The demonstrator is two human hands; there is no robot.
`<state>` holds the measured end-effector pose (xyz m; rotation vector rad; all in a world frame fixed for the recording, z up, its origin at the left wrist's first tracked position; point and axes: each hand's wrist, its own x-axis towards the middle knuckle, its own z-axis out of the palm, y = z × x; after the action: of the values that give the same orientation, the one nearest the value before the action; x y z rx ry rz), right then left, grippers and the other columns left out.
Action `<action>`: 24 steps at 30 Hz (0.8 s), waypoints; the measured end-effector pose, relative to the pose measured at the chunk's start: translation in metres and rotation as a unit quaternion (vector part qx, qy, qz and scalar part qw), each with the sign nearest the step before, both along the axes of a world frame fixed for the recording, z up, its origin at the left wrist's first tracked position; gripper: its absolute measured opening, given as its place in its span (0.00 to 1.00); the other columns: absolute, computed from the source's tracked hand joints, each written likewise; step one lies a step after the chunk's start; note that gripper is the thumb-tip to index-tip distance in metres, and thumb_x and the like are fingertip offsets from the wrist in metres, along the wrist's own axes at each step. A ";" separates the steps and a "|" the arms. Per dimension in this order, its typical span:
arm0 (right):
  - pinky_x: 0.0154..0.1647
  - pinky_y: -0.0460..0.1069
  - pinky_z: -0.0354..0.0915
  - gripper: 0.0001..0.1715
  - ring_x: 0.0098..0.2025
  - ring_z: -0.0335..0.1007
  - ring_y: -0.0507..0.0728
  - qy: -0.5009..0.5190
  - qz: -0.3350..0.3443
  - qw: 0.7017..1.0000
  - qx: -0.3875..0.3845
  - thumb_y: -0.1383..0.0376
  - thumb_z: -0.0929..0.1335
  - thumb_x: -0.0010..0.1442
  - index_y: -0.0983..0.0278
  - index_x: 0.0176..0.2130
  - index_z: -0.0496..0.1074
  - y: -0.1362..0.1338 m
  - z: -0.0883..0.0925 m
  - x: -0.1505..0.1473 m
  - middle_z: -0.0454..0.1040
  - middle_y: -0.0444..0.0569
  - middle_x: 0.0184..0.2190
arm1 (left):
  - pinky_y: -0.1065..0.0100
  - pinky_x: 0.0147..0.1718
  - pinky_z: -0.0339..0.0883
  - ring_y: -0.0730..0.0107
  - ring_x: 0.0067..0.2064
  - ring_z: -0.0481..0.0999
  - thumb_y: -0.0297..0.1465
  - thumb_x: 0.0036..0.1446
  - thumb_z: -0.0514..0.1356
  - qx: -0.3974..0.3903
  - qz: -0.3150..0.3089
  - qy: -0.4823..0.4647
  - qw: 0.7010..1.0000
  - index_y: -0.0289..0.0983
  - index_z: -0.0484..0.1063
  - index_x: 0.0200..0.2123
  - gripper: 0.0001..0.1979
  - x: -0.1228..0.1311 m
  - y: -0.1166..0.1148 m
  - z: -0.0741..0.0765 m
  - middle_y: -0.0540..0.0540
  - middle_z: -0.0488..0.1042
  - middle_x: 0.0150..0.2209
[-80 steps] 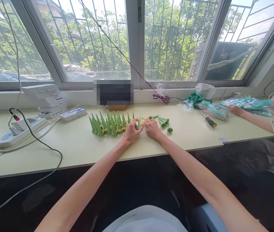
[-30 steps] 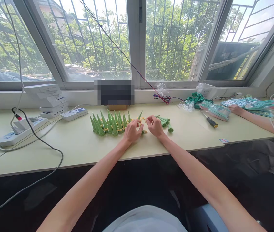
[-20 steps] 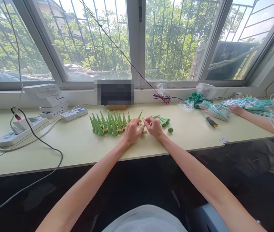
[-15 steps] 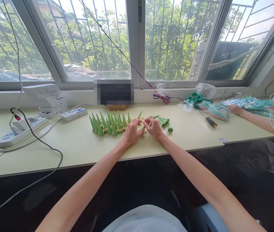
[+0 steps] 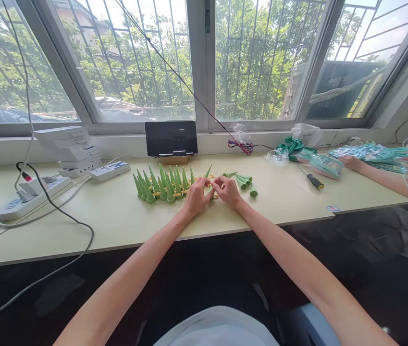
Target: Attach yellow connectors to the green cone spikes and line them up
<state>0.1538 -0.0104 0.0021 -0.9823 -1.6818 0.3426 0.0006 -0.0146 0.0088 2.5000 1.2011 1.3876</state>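
Observation:
My left hand is closed, its thumb and fingers curled around a green cone whose tip stands up behind the fingers. Against it, my right hand pinches with its fingertips; what lies in that pinch is hidden. Small yellow pieces show by the fingertips. Left of my hands, several green cones stand upright in a close group, with yellow pieces around their lower parts. To the right, several loose green cones lie on their sides.
Behind the cones a black screen leans on a small brown block. White boxes and a power strip with cables sit at left. At right lie a screwdriver, bagged green cords and another person's hand.
My fingers have shifted very slightly where the two hands meet. The standing and lying cones have stayed in place.

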 end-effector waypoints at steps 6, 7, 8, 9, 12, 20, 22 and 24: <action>0.29 0.47 0.61 0.12 0.26 0.65 0.52 -0.003 -0.006 1.000 -0.002 0.58 0.65 0.57 0.63 0.28 0.68 -0.001 0.002 0.001 0.73 0.46 0.25 | 0.70 0.31 0.62 0.73 0.29 0.66 0.29 0.56 0.58 0.007 -0.014 0.003 1.000 0.36 0.69 0.36 0.04 0.001 -0.001 0.001 0.47 0.69 0.34; 0.29 0.47 0.61 0.12 0.25 0.65 0.51 -0.004 -0.008 1.000 -0.002 0.57 0.65 0.57 0.63 0.28 0.68 -0.001 0.002 0.001 0.73 0.46 0.25 | 0.69 0.31 0.61 0.73 0.29 0.65 0.28 0.56 0.58 0.007 -0.016 0.003 1.000 0.36 0.69 0.37 0.04 0.001 -0.001 0.001 0.47 0.69 0.34; 0.29 0.47 0.61 0.13 0.25 0.64 0.51 -0.004 -0.010 1.000 -0.001 0.57 0.65 0.57 0.63 0.28 0.68 -0.002 0.003 0.001 0.73 0.46 0.25 | 0.69 0.31 0.61 0.73 0.28 0.65 0.28 0.56 0.58 0.007 -0.018 0.003 1.000 0.36 0.69 0.37 0.05 0.001 -0.001 0.001 0.47 0.69 0.35; 0.29 0.47 0.60 0.13 0.25 0.64 0.51 -0.005 -0.011 1.000 -0.002 0.57 0.65 0.57 0.63 0.28 0.68 -0.002 0.003 0.001 0.72 0.46 0.25 | 0.69 0.31 0.61 0.74 0.27 0.64 0.28 0.56 0.58 0.006 -0.021 0.003 1.000 0.36 0.69 0.38 0.05 0.001 -0.001 0.001 0.48 0.69 0.35; 0.30 0.47 0.60 0.13 0.25 0.64 0.51 -0.008 -0.015 1.000 -0.004 0.57 0.65 0.57 0.63 0.27 0.67 -0.003 0.004 0.001 0.72 0.46 0.25 | 0.69 0.31 0.62 0.74 0.26 0.63 0.27 0.56 0.57 0.004 -0.027 0.000 1.000 0.37 0.69 0.38 0.06 0.001 0.000 0.000 0.48 0.70 0.36; 0.29 0.47 0.59 0.14 0.25 0.64 0.51 -0.011 -0.008 1.000 0.000 0.57 0.65 0.58 0.63 0.27 0.67 -0.003 0.003 0.001 0.71 0.45 0.24 | 0.69 0.29 0.62 0.76 0.25 0.63 0.26 0.57 0.56 0.002 -0.031 -0.012 0.999 0.37 0.70 0.38 0.06 0.000 0.001 -0.001 0.48 0.70 0.35; 0.29 0.47 0.59 0.14 0.26 0.64 0.51 -0.013 -0.004 1.000 0.001 0.57 0.65 0.58 0.63 0.27 0.67 -0.003 0.003 0.002 0.71 0.45 0.24 | 0.69 0.29 0.62 0.77 0.24 0.62 0.26 0.57 0.56 0.001 -0.031 -0.014 0.999 0.38 0.71 0.39 0.07 0.000 0.002 -0.002 0.49 0.69 0.35; 0.29 0.47 0.59 0.13 0.26 0.65 0.52 -0.015 -0.002 1.000 0.000 0.57 0.64 0.58 0.63 0.27 0.68 -0.002 0.002 0.002 0.71 0.45 0.24 | 0.69 0.29 0.62 0.77 0.23 0.62 0.26 0.56 0.56 0.001 -0.028 -0.017 0.999 0.38 0.72 0.39 0.08 0.000 0.002 -0.002 0.50 0.68 0.33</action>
<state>0.1556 -0.0123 0.0042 -0.9944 -1.7068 0.3273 0.0002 -0.0124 0.0065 2.4797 1.1163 1.4143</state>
